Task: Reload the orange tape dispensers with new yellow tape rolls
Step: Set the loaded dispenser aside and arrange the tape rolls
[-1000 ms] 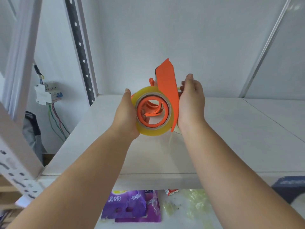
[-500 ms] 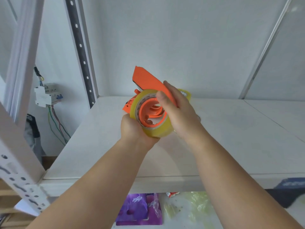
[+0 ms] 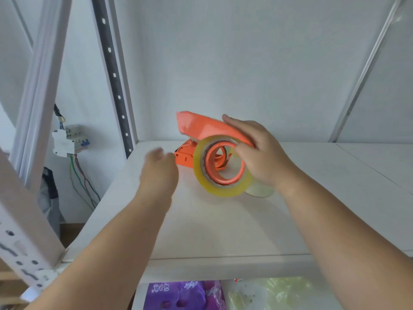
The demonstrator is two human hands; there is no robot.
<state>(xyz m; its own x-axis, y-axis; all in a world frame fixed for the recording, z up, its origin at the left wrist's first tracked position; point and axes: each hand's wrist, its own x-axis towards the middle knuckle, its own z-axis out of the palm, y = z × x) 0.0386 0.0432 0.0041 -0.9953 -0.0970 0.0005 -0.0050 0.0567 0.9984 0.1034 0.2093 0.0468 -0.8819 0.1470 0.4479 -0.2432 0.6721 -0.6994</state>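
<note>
At the far left a white circuit breaker box with coloured wires (image 3: 67, 140) hangs on the wall behind the perforated white metal upright (image 3: 33, 135), well clear of the work. Next comes the left hand (image 3: 157, 170), blurred, hovering just left of the dispenser's nose with its fingers loosely curled and nothing in them; whether a fingertip touches the orange plastic cannot be told.

The orange plastic tape dispenser (image 3: 202, 128) sits over the flat white shelf (image 3: 223, 220), near its back wall, with the translucent yellow tape roll (image 3: 220, 190) already seated on its orange hub and facing the camera. The roll's lower edge looks to be at or just above the shelf surface. The right hand (image 3: 261, 153) grips the dispenser from the right, fingers lying over the long orange top plate and thumb pressed at the roll's rim.

The step in hand seems to be setting the loaded dispenser down. To do it well, the right hand should lower it until base and roll both bear on the shelf before letting go, since a dispenser released while tilted may tip onto its side. The left hand could steady the nose. It is worth checking that the roll is pushed fully onto the hub.

Below the shelf edge lie a purple printed plastic packet (image 3: 178, 296) and a pale green plastic bag (image 3: 272, 294).
</note>
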